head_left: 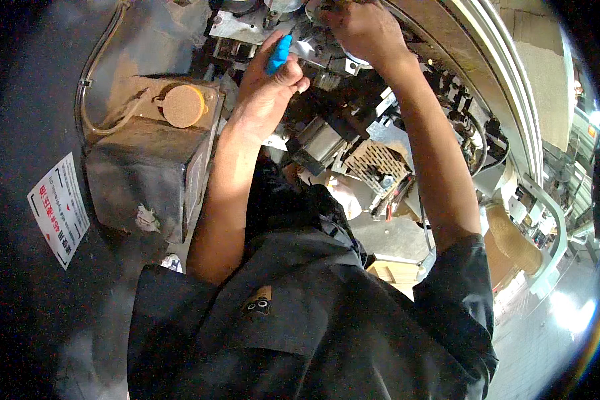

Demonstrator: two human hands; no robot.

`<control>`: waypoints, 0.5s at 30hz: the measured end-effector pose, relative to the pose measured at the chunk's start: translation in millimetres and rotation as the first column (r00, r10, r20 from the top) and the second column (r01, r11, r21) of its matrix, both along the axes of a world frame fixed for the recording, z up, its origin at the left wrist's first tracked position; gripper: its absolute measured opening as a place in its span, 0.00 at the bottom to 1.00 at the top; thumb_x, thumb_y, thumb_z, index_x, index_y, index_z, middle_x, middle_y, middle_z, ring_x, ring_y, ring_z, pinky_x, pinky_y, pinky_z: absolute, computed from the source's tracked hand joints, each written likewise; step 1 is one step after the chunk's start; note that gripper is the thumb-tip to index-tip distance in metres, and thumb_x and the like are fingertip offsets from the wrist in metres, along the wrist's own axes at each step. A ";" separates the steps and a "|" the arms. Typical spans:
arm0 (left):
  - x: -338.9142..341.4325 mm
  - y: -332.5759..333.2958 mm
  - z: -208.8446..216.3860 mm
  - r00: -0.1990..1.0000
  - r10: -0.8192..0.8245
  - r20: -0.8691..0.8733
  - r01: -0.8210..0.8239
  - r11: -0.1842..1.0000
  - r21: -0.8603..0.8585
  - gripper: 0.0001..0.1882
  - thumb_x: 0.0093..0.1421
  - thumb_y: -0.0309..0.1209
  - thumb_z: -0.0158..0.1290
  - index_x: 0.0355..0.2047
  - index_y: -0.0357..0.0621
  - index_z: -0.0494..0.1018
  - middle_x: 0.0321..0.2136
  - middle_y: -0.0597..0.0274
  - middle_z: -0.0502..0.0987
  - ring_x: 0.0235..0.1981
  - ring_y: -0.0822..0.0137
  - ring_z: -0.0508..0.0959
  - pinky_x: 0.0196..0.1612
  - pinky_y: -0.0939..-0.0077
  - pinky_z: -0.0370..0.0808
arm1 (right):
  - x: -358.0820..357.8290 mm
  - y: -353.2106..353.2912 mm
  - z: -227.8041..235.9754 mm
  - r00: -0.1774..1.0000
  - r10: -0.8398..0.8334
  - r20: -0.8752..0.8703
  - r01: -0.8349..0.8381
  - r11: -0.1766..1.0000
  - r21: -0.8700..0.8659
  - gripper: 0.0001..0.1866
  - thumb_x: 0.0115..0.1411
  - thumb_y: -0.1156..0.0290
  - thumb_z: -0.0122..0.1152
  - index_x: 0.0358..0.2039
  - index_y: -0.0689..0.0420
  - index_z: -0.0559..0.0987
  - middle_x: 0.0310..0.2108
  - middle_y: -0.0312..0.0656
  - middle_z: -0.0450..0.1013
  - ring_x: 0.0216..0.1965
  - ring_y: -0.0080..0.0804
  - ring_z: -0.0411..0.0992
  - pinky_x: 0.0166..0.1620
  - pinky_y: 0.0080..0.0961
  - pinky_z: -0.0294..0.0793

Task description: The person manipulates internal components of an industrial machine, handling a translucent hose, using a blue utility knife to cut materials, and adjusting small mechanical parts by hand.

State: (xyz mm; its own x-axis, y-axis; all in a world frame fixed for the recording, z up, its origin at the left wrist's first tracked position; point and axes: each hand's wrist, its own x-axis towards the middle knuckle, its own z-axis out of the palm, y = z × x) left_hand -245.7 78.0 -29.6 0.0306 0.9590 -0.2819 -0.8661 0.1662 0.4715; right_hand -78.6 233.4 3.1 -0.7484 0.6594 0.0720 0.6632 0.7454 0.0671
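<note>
Gripping a blue-handled tool [279, 55], the left hand [267, 90] is fisted around it, tip hidden among the machine parts [327, 137]. Right hand [363, 30] reaches higher, fingers curled on metal fittings; what it holds cannot be told. Risk: tool slipping off its unseen seat, since both arms are raised and extended.

A bright blue handle [279, 55] shows at upper centre of the frame. The box [150, 167] at left is dull brown-grey with a tan round cap [183, 106]. The label [59, 209] at far left is white with red and black print. The shirt [300, 320] below is dark grey.
</note>
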 end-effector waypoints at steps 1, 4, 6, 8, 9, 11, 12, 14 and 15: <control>-0.1 1.3 6.2 0.982 -0.063 -0.177 0.060 0.998 -0.021 0.47 0.53 0.39 0.75 0.68 0.44 0.61 0.34 0.70 0.72 0.31 0.75 0.73 0.35 0.71 0.72 | 3.8 1.3 -8.0 0.998 0.043 0.034 -0.045 0.997 0.056 0.22 0.67 0.56 0.57 0.36 0.68 0.79 0.21 0.55 0.78 0.26 0.55 0.78 0.54 0.50 0.74; 12.5 -2.1 16.5 0.774 -0.110 -0.624 0.070 0.994 -0.089 0.49 0.52 0.45 0.75 0.67 0.40 0.62 0.42 0.58 0.81 0.38 0.66 0.82 0.41 0.67 0.79 | -6.3 0.2 -4.5 0.999 -0.033 0.031 0.032 0.999 0.014 0.21 0.66 0.56 0.57 0.34 0.65 0.80 0.25 0.56 0.79 0.29 0.53 0.79 0.52 0.49 0.75; 19.6 2.0 4.5 0.224 -0.054 -0.973 0.064 0.997 -0.041 0.43 0.58 0.54 0.66 0.63 0.36 0.66 0.46 0.43 0.82 0.42 0.49 0.85 0.44 0.58 0.81 | -17.4 -2.3 9.3 0.988 -0.136 0.075 0.145 0.980 -0.137 0.20 0.65 0.57 0.57 0.34 0.64 0.81 0.27 0.57 0.79 0.30 0.53 0.79 0.53 0.48 0.75; 22.1 5.7 30.4 -0.140 -0.079 -0.987 0.025 0.996 -0.084 0.34 0.65 0.53 0.57 0.58 0.36 0.72 0.41 0.37 0.82 0.41 0.38 0.83 0.43 0.48 0.80 | -24.4 0.1 19.2 0.960 -0.233 0.155 0.271 0.913 -0.305 0.19 0.64 0.58 0.57 0.33 0.64 0.82 0.29 0.57 0.80 0.32 0.54 0.80 0.53 0.47 0.75; 21.8 6.7 29.7 -0.162 -0.094 -0.982 0.003 0.995 -0.096 0.32 0.65 0.51 0.57 0.57 0.36 0.72 0.39 0.37 0.82 0.39 0.39 0.83 0.42 0.48 0.80 | -23.0 1.3 14.1 0.967 -0.212 0.137 0.241 0.940 -0.242 0.19 0.64 0.58 0.57 0.32 0.64 0.82 0.29 0.58 0.80 0.33 0.55 0.80 0.53 0.47 0.75; 22.0 9.6 23.1 -0.201 -0.120 -0.972 -0.034 0.993 -0.116 0.28 0.66 0.48 0.56 0.55 0.36 0.74 0.36 0.38 0.83 0.37 0.39 0.84 0.40 0.49 0.80 | -14.5 5.4 -4.3 0.978 -0.177 0.110 0.189 0.976 -0.106 0.19 0.64 0.59 0.56 0.31 0.64 0.82 0.30 0.59 0.80 0.35 0.56 0.80 0.54 0.47 0.74; 22.5 14.1 34.9 -0.214 -0.159 -0.964 -0.019 0.987 -0.158 0.24 0.67 0.44 0.55 0.52 0.35 0.76 0.33 0.38 0.82 0.35 0.40 0.84 0.37 0.50 0.81 | -21.6 8.7 -0.6 0.960 -0.210 0.184 0.246 0.948 -0.202 0.21 0.65 0.56 0.56 0.30 0.64 0.82 0.31 0.60 0.80 0.37 0.57 0.80 0.51 0.49 0.76; 27.4 15.6 37.5 -0.267 -0.108 -0.958 -0.001 0.994 -0.112 0.22 0.66 0.42 0.56 0.49 0.34 0.75 0.32 0.36 0.81 0.34 0.40 0.84 0.36 0.51 0.81 | -28.8 1.4 8.3 0.958 -0.271 0.094 0.285 0.936 -0.206 0.23 0.65 0.54 0.56 0.31 0.64 0.82 0.32 0.59 0.80 0.39 0.57 0.80 0.48 0.50 0.78; 28.2 18.0 42.9 -0.289 -0.119 -0.950 0.016 0.991 -0.129 0.21 0.66 0.41 0.57 0.48 0.34 0.75 0.32 0.36 0.81 0.34 0.40 0.84 0.36 0.51 0.81 | -33.2 -3.0 15.5 0.951 -0.305 0.050 0.308 0.928 -0.210 0.23 0.65 0.53 0.56 0.31 0.64 0.83 0.33 0.59 0.80 0.39 0.57 0.80 0.47 0.50 0.78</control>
